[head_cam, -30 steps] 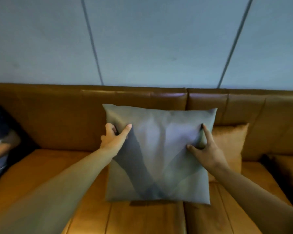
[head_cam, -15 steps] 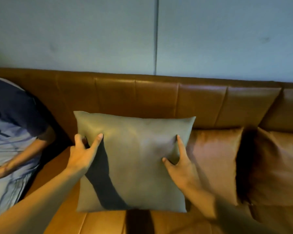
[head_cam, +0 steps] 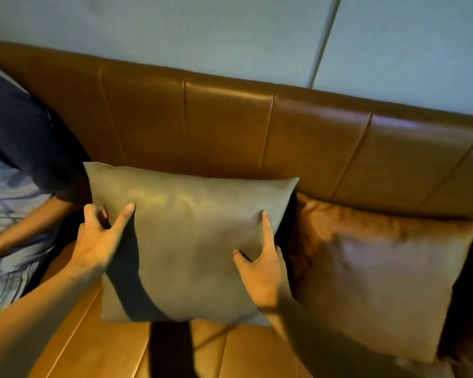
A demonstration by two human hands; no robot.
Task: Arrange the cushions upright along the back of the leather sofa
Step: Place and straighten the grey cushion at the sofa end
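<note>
A grey-green cushion [head_cam: 191,241] stands upright on the seat of the brown leather sofa [head_cam: 230,132], leaning toward its backrest. My left hand [head_cam: 99,241] grips the cushion's left edge, thumb on the front face. My right hand [head_cam: 262,268] holds the cushion's right edge, index finger stretched up along the front. A brown leather cushion [head_cam: 372,279] stands upright against the backrest just to the right, its left edge tucked behind the grey-green one.
A person in a dark and light striped shirt [head_cam: 11,170] sits at the left end of the sofa, close to the cushion's left edge. A pale blue panelled wall [head_cam: 230,31] rises behind the backrest. Bare seat leather [head_cam: 93,350] lies in front.
The grey-green cushion, held in both hands, has shifted left along the sofa, toward the seated person. More of the brown cushion on its right now shows.
</note>
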